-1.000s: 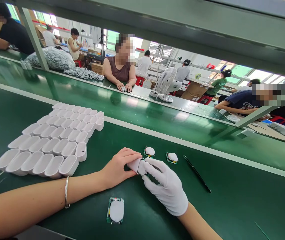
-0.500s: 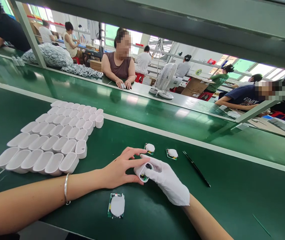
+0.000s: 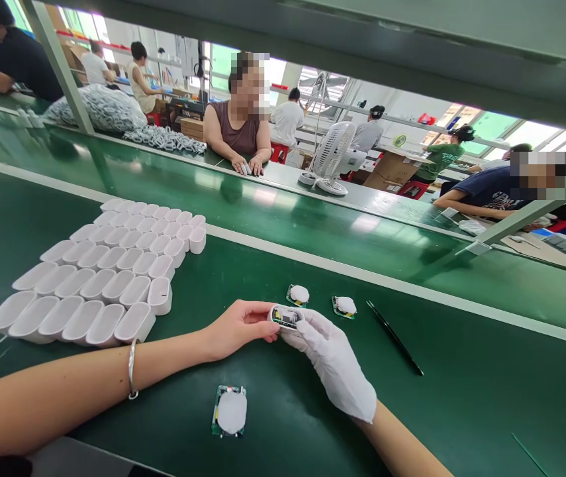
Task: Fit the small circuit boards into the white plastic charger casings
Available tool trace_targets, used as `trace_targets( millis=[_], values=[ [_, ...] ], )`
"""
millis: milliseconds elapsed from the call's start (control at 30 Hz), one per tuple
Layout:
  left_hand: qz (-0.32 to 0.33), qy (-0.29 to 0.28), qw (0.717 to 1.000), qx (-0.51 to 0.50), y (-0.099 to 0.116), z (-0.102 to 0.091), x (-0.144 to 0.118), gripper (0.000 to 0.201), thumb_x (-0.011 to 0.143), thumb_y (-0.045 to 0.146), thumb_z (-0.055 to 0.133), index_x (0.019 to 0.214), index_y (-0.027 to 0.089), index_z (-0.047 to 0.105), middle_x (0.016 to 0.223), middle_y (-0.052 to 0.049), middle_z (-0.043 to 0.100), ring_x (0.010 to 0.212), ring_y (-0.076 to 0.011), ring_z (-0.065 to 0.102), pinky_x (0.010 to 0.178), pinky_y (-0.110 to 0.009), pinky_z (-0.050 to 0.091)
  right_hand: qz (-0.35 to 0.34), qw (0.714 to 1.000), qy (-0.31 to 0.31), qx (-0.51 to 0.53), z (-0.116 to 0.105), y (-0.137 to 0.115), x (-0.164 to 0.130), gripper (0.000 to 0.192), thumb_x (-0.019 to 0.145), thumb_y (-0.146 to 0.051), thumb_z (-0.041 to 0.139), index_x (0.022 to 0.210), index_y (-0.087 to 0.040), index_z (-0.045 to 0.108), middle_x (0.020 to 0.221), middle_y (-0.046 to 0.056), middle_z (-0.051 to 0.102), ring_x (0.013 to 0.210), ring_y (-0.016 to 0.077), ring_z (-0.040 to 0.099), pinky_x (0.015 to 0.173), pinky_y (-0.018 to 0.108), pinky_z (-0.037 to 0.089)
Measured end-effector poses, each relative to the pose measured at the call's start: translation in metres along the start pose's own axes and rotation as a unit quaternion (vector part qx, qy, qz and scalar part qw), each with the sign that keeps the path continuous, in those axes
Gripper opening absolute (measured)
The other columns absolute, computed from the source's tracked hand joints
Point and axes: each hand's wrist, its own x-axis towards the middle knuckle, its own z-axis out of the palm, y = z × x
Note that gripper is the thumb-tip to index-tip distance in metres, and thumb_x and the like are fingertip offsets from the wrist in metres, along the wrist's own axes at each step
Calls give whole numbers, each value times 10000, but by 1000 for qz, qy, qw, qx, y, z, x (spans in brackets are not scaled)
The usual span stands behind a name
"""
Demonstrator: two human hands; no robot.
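My bare left hand (image 3: 235, 326) and my white-gloved right hand (image 3: 333, 361) together hold one small white oval shell (image 3: 285, 317), its mouth turned up so a circuit board shows inside. Just beyond it lie two small green boards with white pads (image 3: 298, 294) (image 3: 345, 305). A larger board with a white pad (image 3: 230, 411) lies near me, between my forearms. Several rows of empty white shells (image 3: 98, 278) stand packed together to the left of my left hand.
Black tweezers (image 3: 394, 336) lie to the right of my hands on the green mat (image 3: 461, 397). A green conveyor belt (image 3: 263, 218) runs behind it. Across it a seated person rests both hands beside a white desk fan (image 3: 333, 158). More people work farther back.
The shell has been turned between my hands from lying sideways to mouth-up, showing the board inside. My hands shifted slightly away from me.
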Motion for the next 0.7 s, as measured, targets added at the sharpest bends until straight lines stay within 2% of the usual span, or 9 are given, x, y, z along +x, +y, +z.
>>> trace_targets(
  millis=[100, 200, 233, 300, 367, 400, 467, 567, 700],
  values=[
    [24, 10, 999, 22, -3, 0, -2, 500, 769, 260, 663, 1245, 154, 551, 1018, -79, 675, 884, -191, 629, 833, -354, 527, -43, 998, 23, -47, -1, 7, 1, 452, 663, -425, 764, 1019, -169, 655, 1006, 107, 696, 933, 267, 654, 867, 421, 530],
    [184, 37, 971, 150, -3, 1, -6, 532, 767, 189, 676, 1274, 168, 517, 1137, -105, 636, 1005, -221, 617, 882, -361, 527, -192, 969, 33, -152, -6, 15, -1, 460, 690, -275, 720, 1130, -200, 611, 1078, 94, 676, 952, 259, 658, 830, 399, 568],
    [271, 49, 937, 215, -2, 1, -8, 533, 770, 160, 674, 1278, 180, 512, 1149, -107, 631, 1015, -219, 615, 884, -348, 530, -255, 944, 35, -205, -9, 17, -2, 458, 703, -233, 691, 1152, -212, 605, 1106, 87, 666, 949, 249, 661, 826, 384, 576],
    [430, 53, 835, 338, 1, 1, -12, 563, 789, 111, 655, 1311, 198, 465, 1147, -110, 635, 1017, -209, 618, 877, -319, 540, -361, 876, 40, -316, -16, 18, -6, 426, 727, -174, 649, 1147, -241, 619, 1116, 68, 664, 902, 230, 677, 808, 354, 588],
    [516, 39, 751, 411, 4, 0, -15, 584, 818, 94, 624, 1349, 181, 398, 1136, -127, 643, 1025, -209, 622, 865, -305, 553, -420, 812, 41, -402, -23, 17, -9, 381, 753, -164, 632, 1120, -266, 638, 1069, 54, 685, 831, 222, 693, 767, 336, 601],
    [533, 33, 729, 429, 6, -1, -17, 568, 832, 96, 606, 1351, 165, 384, 1128, -136, 647, 1034, -212, 622, 864, -301, 558, -435, 790, 39, -430, -26, 16, -11, 369, 768, -169, 626, 1121, -274, 638, 1046, 49, 694, 810, 221, 696, 749, 328, 604],
    [545, 25, 714, 439, 10, -3, -18, 474, 867, 102, 552, 1317, 148, 409, 1116, -146, 652, 1058, -223, 616, 874, -313, 562, -449, 764, 25, -462, -31, 14, -12, 366, 802, -176, 597, 1154, -274, 624, 1018, 44, 704, 800, 214, 697, 721, 304, 605],
    [563, -8, 698, 442, 14, -5, -21, 328, 895, 96, 470, 1210, 181, 503, 1089, -120, 670, 1050, -229, 624, 869, -332, 573, -435, 775, -35, -457, -36, 12, -13, 343, 855, -210, 533, 1187, -243, 611, 1032, 47, 701, 829, 199, 695, 722, 276, 598],
    [595, -33, 650, 472, 19, -4, -23, 248, 869, 69, 470, 1019, 214, 604, 1003, -82, 706, 1005, -231, 648, 832, -321, 593, -347, 849, -84, -390, -37, 12, -16, 295, 895, -314, 498, 1140, -240, 645, 1062, 55, 691, 885, 200, 687, 763, 273, 588]
  ],
)
